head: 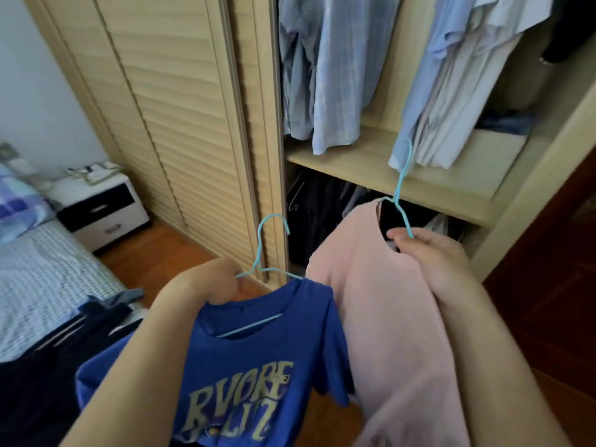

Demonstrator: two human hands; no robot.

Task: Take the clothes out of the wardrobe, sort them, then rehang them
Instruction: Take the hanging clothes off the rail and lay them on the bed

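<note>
the person stands in front of the open wardrobe (387, 162) with a garment in each hand, and it looks to me like the rehanging part: both shirts are already on light blue wire hangers and need to go up on a rail that is out of sight above. i'd say the way to do it well is one at a time, lifting by the hook so the neckline stays centred on the wire and the shoulders don't slide off, and keeping the two hooks apart so they don't tangle.

the left hand (213, 282) is clenched around the shoulder of the blue t-shirt (258, 366) and the wire of its hanger (267, 250), hook pointing up, free in the air in front of the louvred door (167, 108). the right hand (429, 256) pinches the collar of the pink shirt (387, 317) with its hanger (400, 195), thumb on top. that hook reaches up near the hems of the pale shirts (451, 108) hanging inside; whether it touches them i cannot tell.

dark clothes (48, 366) lie on the bed (48, 269) to the left.
</note>
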